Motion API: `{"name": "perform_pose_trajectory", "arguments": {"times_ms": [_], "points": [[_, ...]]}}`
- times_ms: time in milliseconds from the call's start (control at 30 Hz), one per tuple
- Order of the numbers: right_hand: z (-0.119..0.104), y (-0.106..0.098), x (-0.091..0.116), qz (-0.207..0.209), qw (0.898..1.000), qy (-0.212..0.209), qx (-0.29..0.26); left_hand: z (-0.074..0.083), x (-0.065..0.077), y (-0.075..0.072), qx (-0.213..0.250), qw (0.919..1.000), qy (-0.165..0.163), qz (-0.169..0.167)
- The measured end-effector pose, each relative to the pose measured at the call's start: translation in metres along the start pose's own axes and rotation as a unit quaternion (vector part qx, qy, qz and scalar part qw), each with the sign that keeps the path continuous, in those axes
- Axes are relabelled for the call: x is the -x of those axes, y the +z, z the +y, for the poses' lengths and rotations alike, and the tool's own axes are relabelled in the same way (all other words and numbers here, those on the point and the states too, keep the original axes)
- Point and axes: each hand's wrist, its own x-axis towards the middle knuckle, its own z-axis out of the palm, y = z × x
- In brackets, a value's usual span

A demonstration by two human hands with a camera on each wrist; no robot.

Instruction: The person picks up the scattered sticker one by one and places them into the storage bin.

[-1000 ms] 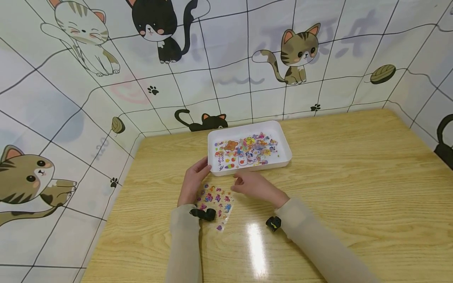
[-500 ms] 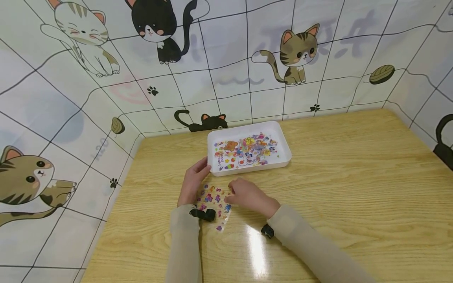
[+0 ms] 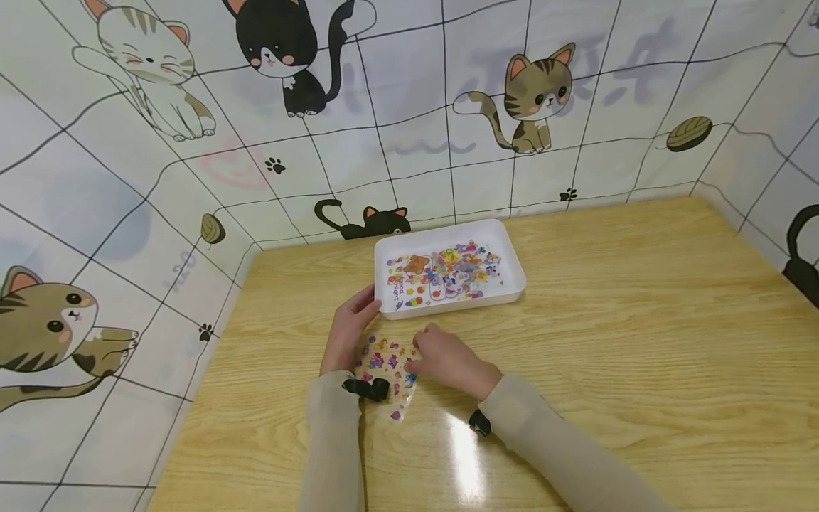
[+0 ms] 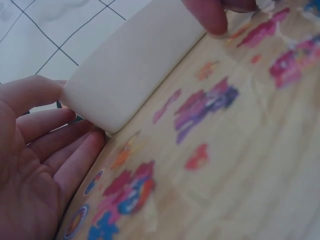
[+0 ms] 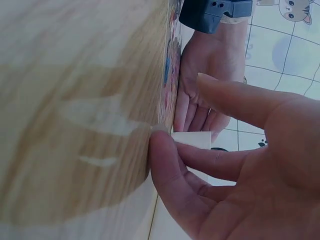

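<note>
A transparent sheet of small colourful stickers lies on the table in front of a shallow white tray. My left hand is at the tray's near left corner; in the left wrist view its thumb touches the wall and its relaxed fingers reach the base. My right hand is over the sheet's right edge, a bent fingertip down at the surface, as the right wrist view shows. Its thumb stands apart from that finger. Part of the sheet is hidden beneath my left wrist.
Many loose stickers and a larger printed piece reading "good night" lie in the tray. Wall covering with cartoon cats rises behind and left of the wooden table. A black wrist camera sits on my left wrist.
My right hand has moved from the tray's front wall down and left to the sheet's right edge, staying nearly still over the last half second. The left hand has stayed at the corner.
</note>
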Motion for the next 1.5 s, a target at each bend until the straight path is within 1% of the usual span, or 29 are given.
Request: {"name": "perform_pose_trajectory", "arguments": {"times_ms": [100,167,267,467,567,600,700,800,933,1167,1400,1500], "points": [[-0.003,0.003,0.001,0.011,1.0,0.001,0.017,0.0,0.001,0.0,0.007,1.0,-0.001,0.002],[-0.005,0.005,0.003,0.02,0.999,-0.003,0.03,0.0,0.001,0.0,0.007,1.0,-0.005,0.003],[-0.007,0.007,0.006,0.036,0.998,-0.01,0.042,0.0,0.001,-0.001,0.006,1.0,-0.003,0.001],[-0.009,0.007,0.008,0.046,0.998,-0.011,0.038,0.001,0.001,-0.001,0.002,1.0,-0.005,0.0],[-0.008,0.008,0.008,0.049,0.998,-0.019,0.04,0.01,0.006,0.0,0.003,0.9999,-0.011,-0.003],[-0.008,0.008,0.007,0.051,0.998,-0.02,0.041,0.01,0.006,0.0,0.005,0.9999,-0.01,-0.004],[-0.007,0.008,0.006,0.055,0.997,-0.025,0.047,0.009,0.004,0.0,0.008,1.0,-0.004,-0.003],[-0.007,0.008,0.006,0.056,0.997,-0.028,0.05,0.001,-0.001,0.0,0.011,0.9999,0.007,0.004],[-0.005,0.008,0.006,0.056,0.997,-0.035,0.044,0.0,-0.001,0.001,0.006,0.9999,0.01,0.008],[-0.002,0.006,0.006,0.045,0.998,-0.042,0.031,-0.001,-0.002,0.002,-0.005,0.9999,0.003,0.011],[-0.002,0.004,0.004,0.033,0.999,-0.032,0.016,-0.001,-0.001,0.002,-0.003,0.9999,-0.007,0.01],[-0.002,0.004,0.002,0.034,0.999,-0.024,-0.004,0.0,-0.001,0.002,-0.002,0.9999,-0.008,0.012]]}}
